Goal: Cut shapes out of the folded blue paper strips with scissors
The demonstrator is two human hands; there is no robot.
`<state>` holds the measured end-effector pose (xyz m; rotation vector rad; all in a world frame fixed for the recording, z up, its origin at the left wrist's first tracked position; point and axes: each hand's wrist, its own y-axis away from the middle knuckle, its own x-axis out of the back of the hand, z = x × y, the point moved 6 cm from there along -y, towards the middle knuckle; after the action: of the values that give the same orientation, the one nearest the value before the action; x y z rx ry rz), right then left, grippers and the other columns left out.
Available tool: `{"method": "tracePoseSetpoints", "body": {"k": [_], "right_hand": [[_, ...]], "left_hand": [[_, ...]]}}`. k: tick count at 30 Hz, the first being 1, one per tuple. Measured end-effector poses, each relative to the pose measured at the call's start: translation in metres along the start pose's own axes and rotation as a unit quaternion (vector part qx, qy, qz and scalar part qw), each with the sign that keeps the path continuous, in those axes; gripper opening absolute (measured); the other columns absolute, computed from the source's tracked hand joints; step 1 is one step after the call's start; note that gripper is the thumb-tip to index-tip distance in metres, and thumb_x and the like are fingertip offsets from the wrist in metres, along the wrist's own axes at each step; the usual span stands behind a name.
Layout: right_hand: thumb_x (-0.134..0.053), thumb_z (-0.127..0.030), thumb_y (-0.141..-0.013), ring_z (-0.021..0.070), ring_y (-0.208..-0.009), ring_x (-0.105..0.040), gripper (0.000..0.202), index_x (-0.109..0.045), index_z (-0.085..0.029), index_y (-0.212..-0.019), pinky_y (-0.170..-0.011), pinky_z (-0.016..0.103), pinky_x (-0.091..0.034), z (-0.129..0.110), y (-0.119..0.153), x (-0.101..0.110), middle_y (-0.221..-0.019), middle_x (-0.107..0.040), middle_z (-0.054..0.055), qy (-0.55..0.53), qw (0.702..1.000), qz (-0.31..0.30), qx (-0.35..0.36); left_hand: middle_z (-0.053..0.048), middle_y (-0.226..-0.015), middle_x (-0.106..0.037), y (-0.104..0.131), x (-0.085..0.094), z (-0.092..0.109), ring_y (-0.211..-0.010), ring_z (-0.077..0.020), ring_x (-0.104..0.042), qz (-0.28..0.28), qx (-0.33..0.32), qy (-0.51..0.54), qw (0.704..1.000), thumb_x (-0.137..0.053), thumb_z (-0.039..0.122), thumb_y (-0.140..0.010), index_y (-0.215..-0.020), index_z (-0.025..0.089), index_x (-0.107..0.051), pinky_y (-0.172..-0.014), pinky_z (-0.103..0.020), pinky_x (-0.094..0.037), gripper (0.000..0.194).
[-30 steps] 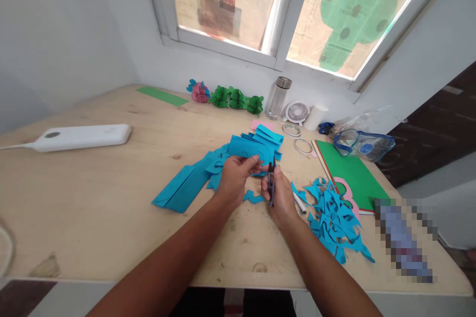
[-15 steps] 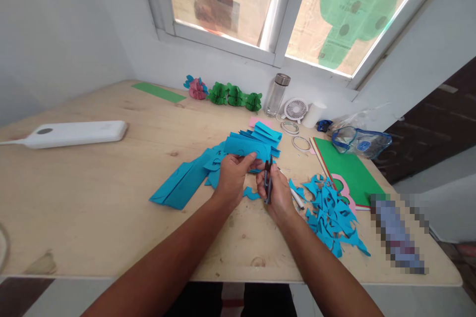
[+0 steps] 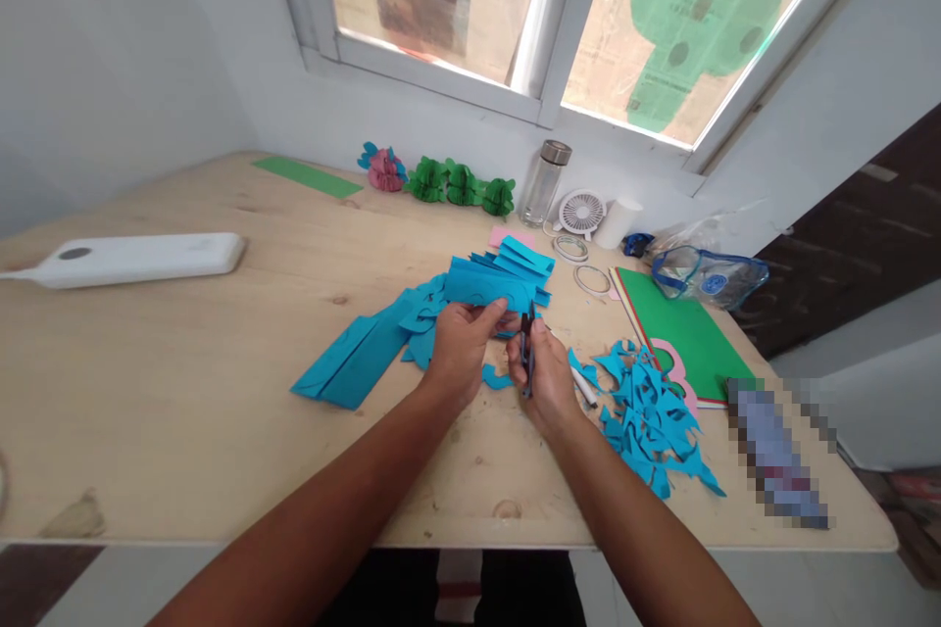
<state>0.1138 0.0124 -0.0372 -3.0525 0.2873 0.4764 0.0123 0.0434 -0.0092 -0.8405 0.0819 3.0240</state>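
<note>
Pinched between the thumb and fingers of my left hand (image 3: 465,338) is a folded blue paper (image 3: 477,284) with curved lines drawn on it. My right hand (image 3: 542,367) grips dark scissors (image 3: 527,343), their blades pointing up beside the paper's right edge. Folded blue papers (image 3: 345,358) lie left of my left hand, and more blue strips (image 3: 523,260) sit behind the held one. A small curved blue piece (image 3: 497,376) rests between my hands. Blue scraps (image 3: 651,411) are heaped to the right, next to a white marker (image 3: 584,386).
Green sheets (image 3: 687,333) with a pink cutout (image 3: 672,367) lie at the right. Along the wall stand green paper figures (image 3: 460,184), a glass bottle (image 3: 544,184) and a small fan (image 3: 581,213). A white device (image 3: 143,258) is at the left.
The view has shifted slightly. The scissors' blades look closer together than before, while both hands stay in nearly the same position at the blue paper.
</note>
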Motion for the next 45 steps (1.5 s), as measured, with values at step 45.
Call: {"method": "tracePoseSetpoints", "body": {"k": [45], "right_hand": [[-0.054, -0.063, -0.076, 0.0054, -0.035, -0.026, 0.047, -0.047, -0.019, -0.060, -0.036, 0.022, -0.016, -0.0022, -0.0006, 0.0023, -0.044, -0.039, -0.007, 0.023, 0.999, 0.023, 0.008]], "left_hand": [[-0.004, -0.059, -0.067, 0.0017, -0.0009, -0.0045, -0.056, -0.0163, -0.064, 0.007, 0.001, -0.005, 1.000, -0.073, 0.027, -0.061, -0.063, 0.012, -0.066, -0.064, -0.029, -0.053, 0.017]]}}
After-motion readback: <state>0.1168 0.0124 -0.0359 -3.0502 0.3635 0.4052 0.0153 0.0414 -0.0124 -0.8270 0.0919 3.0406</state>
